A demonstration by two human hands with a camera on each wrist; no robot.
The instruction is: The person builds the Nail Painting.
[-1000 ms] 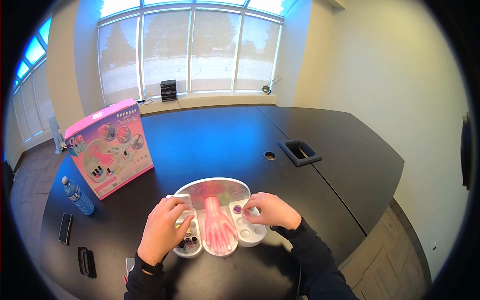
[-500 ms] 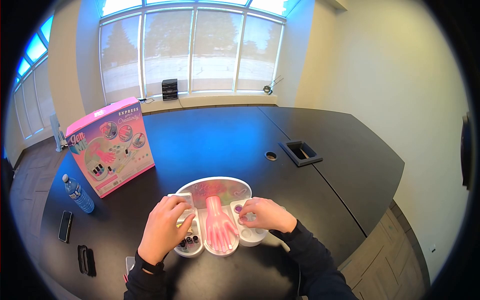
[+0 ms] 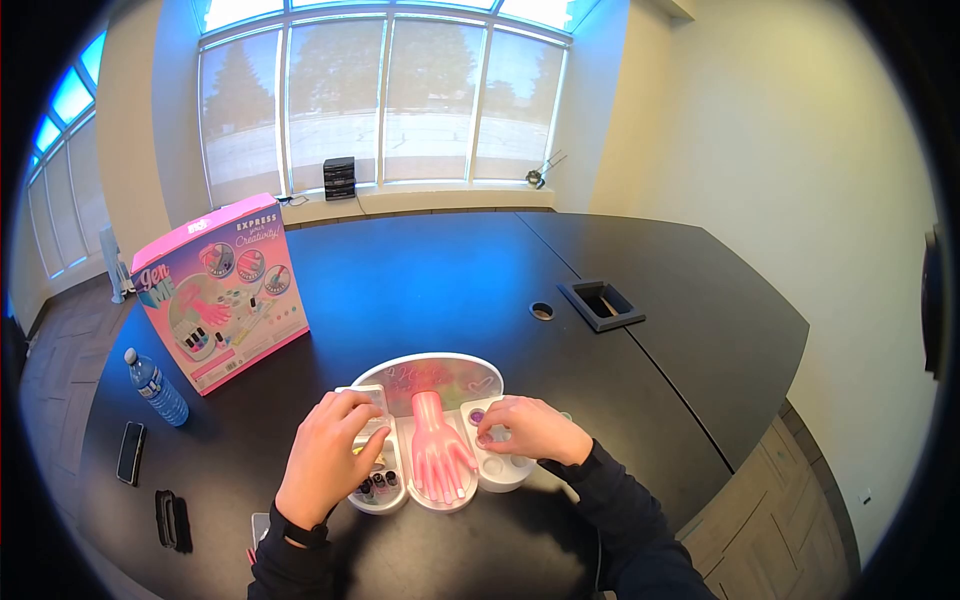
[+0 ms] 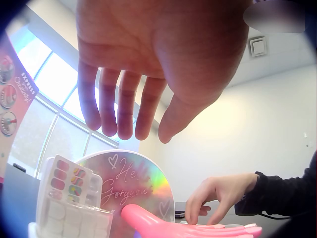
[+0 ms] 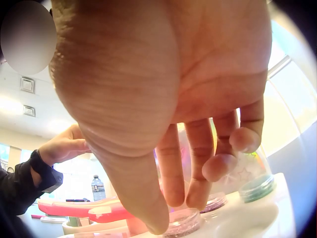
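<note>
My right hand reaches down over the white right-hand tray of a toy manicure stand. In the right wrist view its thumb and fingers pinch a small clear pot of pinkish glitter. A purple glitter pot and a teal one sit on the tray beyond. Between my hands lies a pink model hand with pale nails. My left hand hovers over the left tray, fingers relaxed and holding nothing. Small dark-capped bottles and a nail sticker sheet are beneath and beside it.
An upright iridescent panel backs the stand. Left on the dark table are a pink box, a water bottle, a phone and a black case. A square table opening lies beyond to the right.
My right hand has shifted slightly left and lower over the right tray, then stayed there. The left hand has barely moved.
</note>
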